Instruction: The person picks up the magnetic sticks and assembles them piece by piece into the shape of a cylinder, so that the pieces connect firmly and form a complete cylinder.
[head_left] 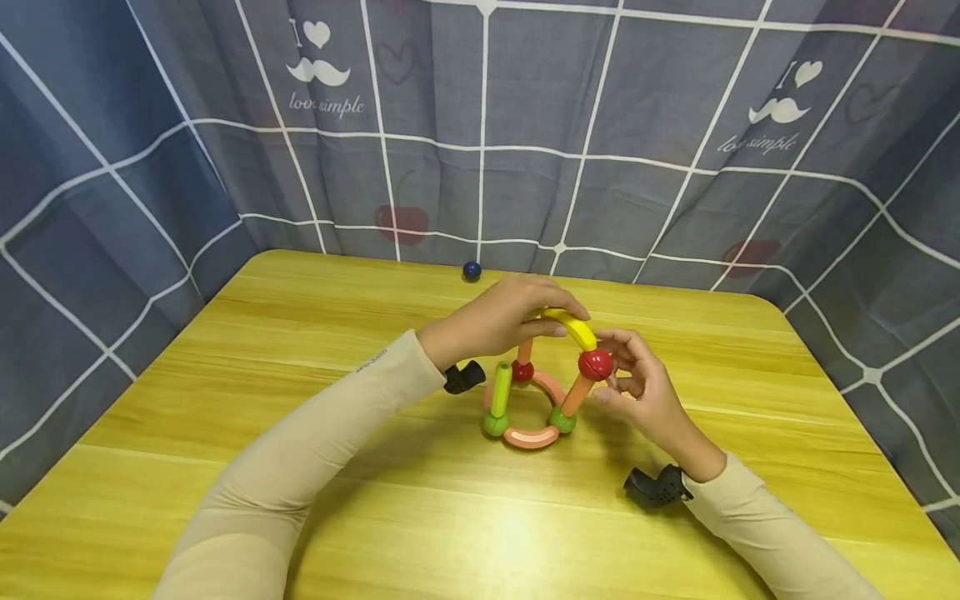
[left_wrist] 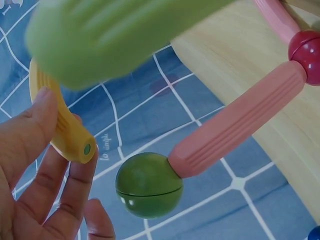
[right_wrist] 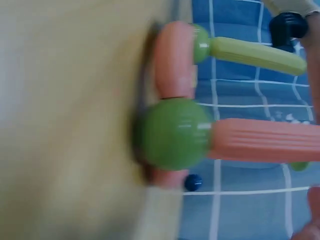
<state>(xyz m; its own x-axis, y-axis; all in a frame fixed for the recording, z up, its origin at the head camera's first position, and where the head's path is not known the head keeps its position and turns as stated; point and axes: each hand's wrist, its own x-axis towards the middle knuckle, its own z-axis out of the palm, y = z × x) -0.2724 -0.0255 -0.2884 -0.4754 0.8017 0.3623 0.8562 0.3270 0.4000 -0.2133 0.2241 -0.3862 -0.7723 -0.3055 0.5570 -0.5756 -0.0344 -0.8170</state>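
My left hand (head_left: 517,308) pinches a yellow curved stick (head_left: 573,327) between thumb and fingers, over a magnetic stick-and-ball frame. One end of it meets a red ball (head_left: 595,364) on top of an upright salmon stick (head_left: 577,395); the other end (left_wrist: 87,150) is apart from a green ball (left_wrist: 149,185) on another upright. At the red ball, the right hand (head_left: 645,392) has its bent fingers and thumb around the ball's side. A light green upright (head_left: 501,390) at the front left has a bare top. Curved salmon sticks (head_left: 531,438) and balls form the base ring.
A dark blue ball (head_left: 472,271) lies near the back edge of the wooden table (head_left: 375,517). A grey-blue checked curtain (head_left: 525,192) hangs behind and on both sides. Black wrist cameras (head_left: 654,487) sit below both hands.
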